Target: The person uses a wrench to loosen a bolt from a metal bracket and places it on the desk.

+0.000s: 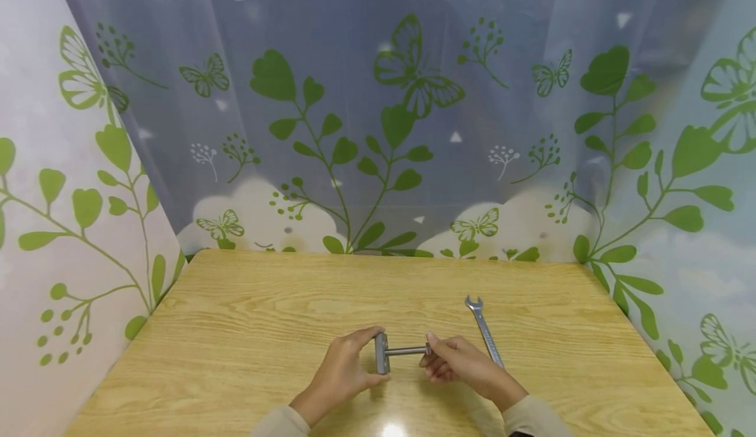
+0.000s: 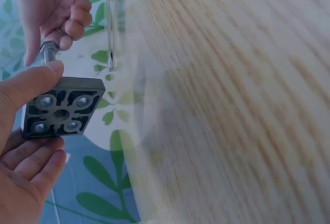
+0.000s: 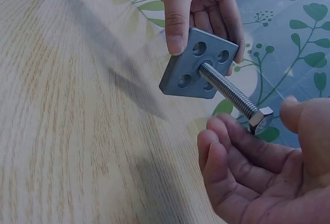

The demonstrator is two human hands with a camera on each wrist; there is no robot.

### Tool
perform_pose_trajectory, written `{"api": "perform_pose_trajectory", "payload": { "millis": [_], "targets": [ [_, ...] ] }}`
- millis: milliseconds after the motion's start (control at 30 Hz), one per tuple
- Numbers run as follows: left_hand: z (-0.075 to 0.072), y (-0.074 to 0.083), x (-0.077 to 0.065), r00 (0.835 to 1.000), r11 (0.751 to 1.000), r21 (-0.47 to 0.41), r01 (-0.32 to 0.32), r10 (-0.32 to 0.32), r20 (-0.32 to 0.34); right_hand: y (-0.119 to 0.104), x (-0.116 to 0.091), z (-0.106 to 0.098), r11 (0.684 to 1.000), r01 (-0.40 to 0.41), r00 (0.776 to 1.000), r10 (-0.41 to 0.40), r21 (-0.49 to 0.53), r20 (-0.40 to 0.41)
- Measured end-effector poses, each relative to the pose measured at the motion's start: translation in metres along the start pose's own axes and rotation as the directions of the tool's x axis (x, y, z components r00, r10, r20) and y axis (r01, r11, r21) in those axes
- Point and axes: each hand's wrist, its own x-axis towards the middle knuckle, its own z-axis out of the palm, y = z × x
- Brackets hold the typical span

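My left hand (image 1: 342, 365) holds a square grey metal plate (image 2: 64, 108) by its edges, between thumb and fingers. In the left wrist view the plate's ribbed face shows a threaded centre hole and smaller holes near its corners. A hex bolt (image 3: 227, 89) stands in the centre hole from the other face, much of its threaded shank outside. At the bolt's head, my right hand (image 1: 457, 361) has its fingers curled round the hex. The right wrist view shows that thumb a little off the head. Whether the fingertips press on the head is hard to see.
An open-ended wrench (image 1: 485, 332) lies on the wooden table (image 1: 266, 299), just beyond my right hand. Printed curtains with green leaves and butterflies (image 1: 419, 69) stand along the table's back and sides.
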Motion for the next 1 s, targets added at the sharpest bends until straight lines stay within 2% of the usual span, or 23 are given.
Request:
{"api": "perform_pose_trajectory", "payload": {
  "millis": [100, 233, 400, 667, 800, 1000],
  "targets": [
    [0.0, 0.0, 0.0, 1.0, 1.0, 0.014, -0.006, 0.006, -0.002, 0.0, 0.0, 0.001, 0.999, -0.031, 1.0, 0.031, 0.024, 0.005],
    [0.0, 0.001, 0.001, 1.0, 1.0, 0.025, -0.013, 0.013, 0.001, -0.001, 0.0, 0.001, 0.999, -0.028, 1.0, 0.029, 0.033, -0.01],
    [-0.001, 0.001, 0.002, 1.0, 1.0, 0.008, -0.013, 0.013, 0.004, -0.002, 0.0, -0.002, 1.0, 0.005, 0.999, -0.004, 0.006, -0.036],
    [-0.005, 0.0, 0.004, 0.999, 0.998, -0.056, 0.001, -0.003, -0.035, 0.001, -0.001, -0.002, 0.993, 0.101, 0.989, -0.107, -0.057, -0.107],
    [-0.006, -0.001, 0.005, 0.999, 0.997, -0.075, 0.006, -0.009, -0.044, 0.003, 0.0, -0.002, 0.991, 0.119, 0.984, -0.125, -0.055, -0.128],
    [-0.003, -0.009, 0.003, 0.998, 0.994, -0.09, 0.058, -0.061, -0.035, 0.009, 0.0, -0.004, 0.99, 0.121, 0.977, -0.13, -0.067, -0.171]
  ]
}}
